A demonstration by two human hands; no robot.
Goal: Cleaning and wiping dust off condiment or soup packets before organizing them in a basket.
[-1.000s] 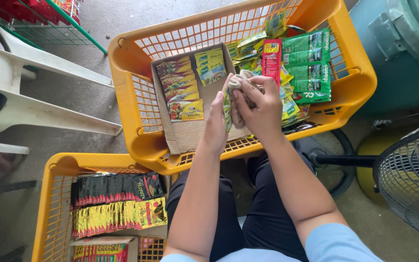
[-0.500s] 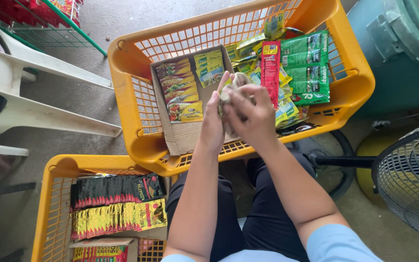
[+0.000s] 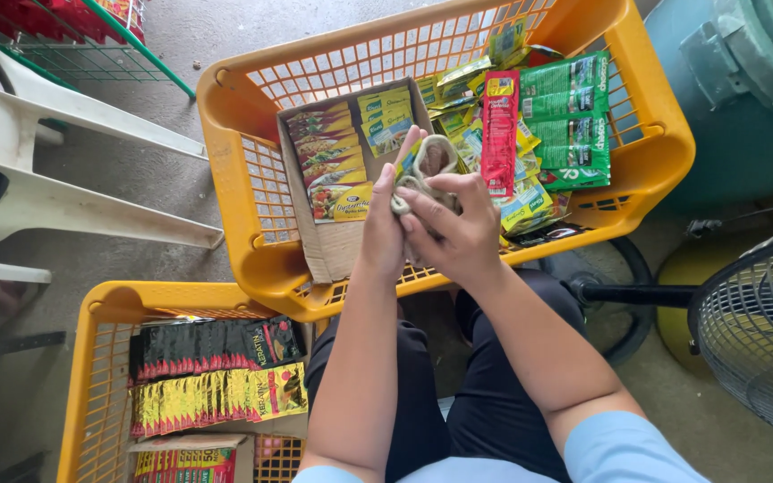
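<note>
Both hands meet over the big yellow basket [image 3: 225, 170]. My left hand [image 3: 388, 228] and my right hand [image 3: 454, 228] together grip a small beige cloth pouch [image 3: 434, 161] with an open mouth, held just above the basket's near side. Under and left of the hands an open cardboard box [image 3: 337, 241] holds rows of brown and yellow sachets [image 3: 331, 159]. To the right lie a red sachet strip [image 3: 499, 134] and green packets [image 3: 565, 116].
A second yellow basket [image 3: 100, 358] at the lower left holds strips of black and yellow sachets [image 3: 216, 367]. White plastic chair [image 3: 64, 206] at left, a fan's grille [image 3: 762, 331] at right, a teal bin [image 3: 744, 98] at upper right. My dark-trousered legs are below.
The two hands with the pouch have shifted slightly left and down over the box. The pouch's mouth now shows open at the top.
</note>
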